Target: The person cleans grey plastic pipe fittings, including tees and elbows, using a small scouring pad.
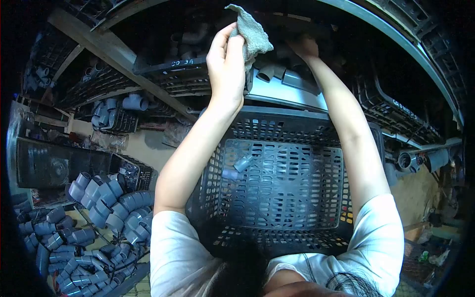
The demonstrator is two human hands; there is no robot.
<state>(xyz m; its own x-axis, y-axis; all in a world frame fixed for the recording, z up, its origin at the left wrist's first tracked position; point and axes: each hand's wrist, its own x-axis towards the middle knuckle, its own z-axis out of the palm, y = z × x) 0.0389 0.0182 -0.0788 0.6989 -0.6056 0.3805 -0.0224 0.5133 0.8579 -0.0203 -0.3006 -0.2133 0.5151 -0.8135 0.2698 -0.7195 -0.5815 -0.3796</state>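
Note:
My left hand is raised above the far rim of a black plastic crate, its fingers closed on a crumpled greyish-green rag. My right hand reaches into the dark shelf beyond the crate; shadow hides its fingers and anything in them. Just below it, a grey pipe elbow and another grey pipe fitting lie near a pale shelf edge. Inside the crate, towards its left side, one small grey pipe fitting rests on the slatted floor.
Heaps of grey pipe fittings lie to the left. A marked black bin sits on the rack left of my left arm, and another black bin stands at right. Metal rack beams cross overhead.

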